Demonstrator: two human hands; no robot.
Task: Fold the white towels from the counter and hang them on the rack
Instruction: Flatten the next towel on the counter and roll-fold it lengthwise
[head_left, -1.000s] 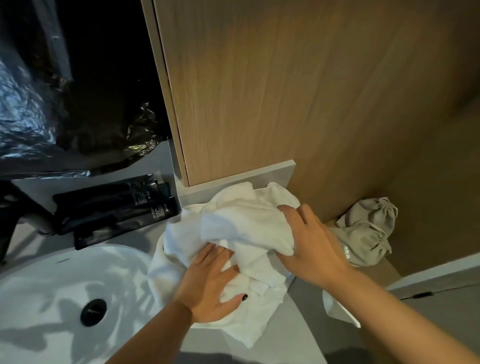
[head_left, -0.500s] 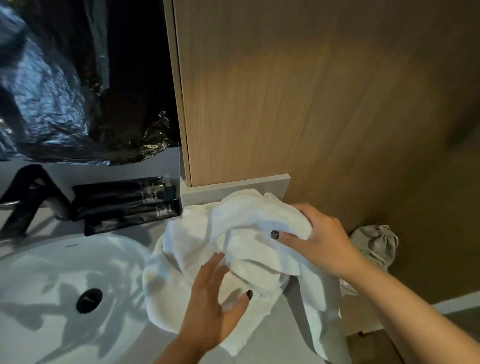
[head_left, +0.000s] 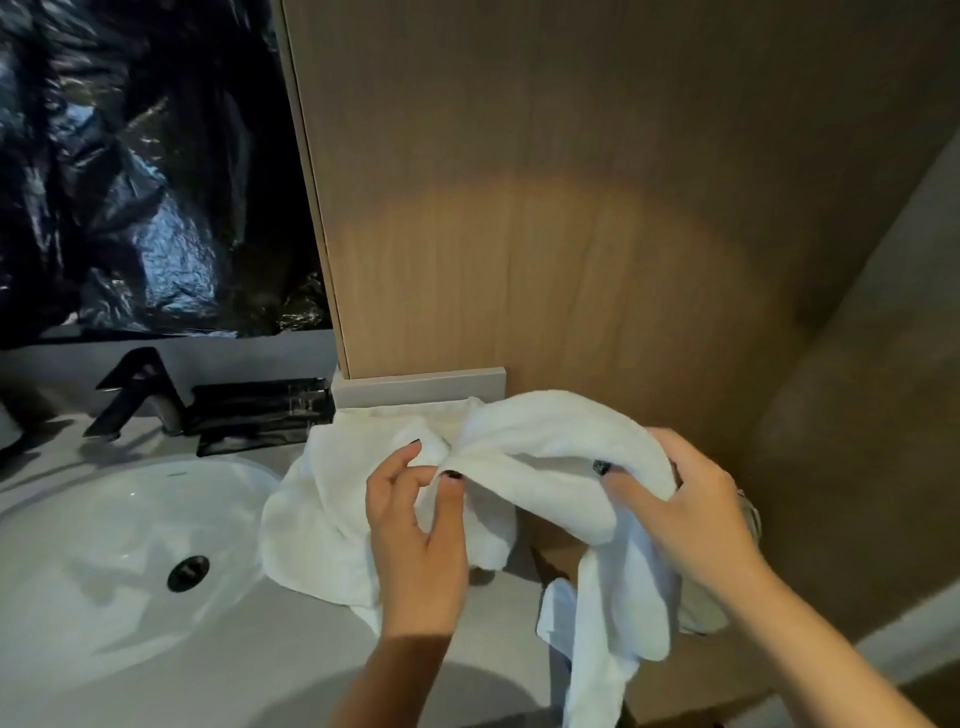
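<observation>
A crumpled white towel (head_left: 550, 467) is lifted above the grey counter (head_left: 270, 644) at its right end, one part hanging down past the counter edge. My right hand (head_left: 691, 514) grips the raised bunch from the right, thumb over the cloth. My left hand (head_left: 415, 535) pinches a fold of the same towel between thumb and fingers. More white towel (head_left: 322, 519) lies heaped on the counter beside the sink. No rack is in view.
A white oval sink (head_left: 104, 551) with a dark drain fills the left. A black faucet (head_left: 140, 395) and black packets (head_left: 260, 410) stand behind it. A wooden cabinet panel (head_left: 519, 208) rises straight ahead. Crinkled black plastic (head_left: 145, 171) covers the wall at upper left.
Both hands have raised the towel off the counter. My left hand went from lying flat on the cloth to pinching a fold. The view tilted upward.
</observation>
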